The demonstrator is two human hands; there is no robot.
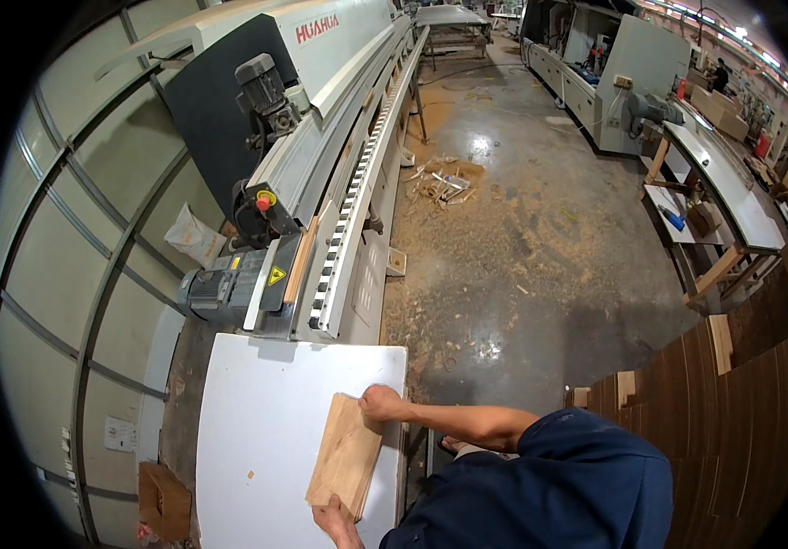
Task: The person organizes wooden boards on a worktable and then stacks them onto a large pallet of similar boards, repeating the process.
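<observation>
A short stack of light wooden boards lies at a slant on the white tabletop. My right hand is closed on the far right corner of the boards, its arm reaching across from the right. At the near end my left hand grips the boards, thumb on the top face and fingers hidden beneath or behind the edge. The lower boards show only as thin edges along the right side, so I cannot tell how many there are.
A long woodworking machine with a roller track and a motor adjoins the table's far edge. Wood scraps and sawdust litter the floor. Dark brown panels are stacked at right, near a workbench. A cardboard box stands left.
</observation>
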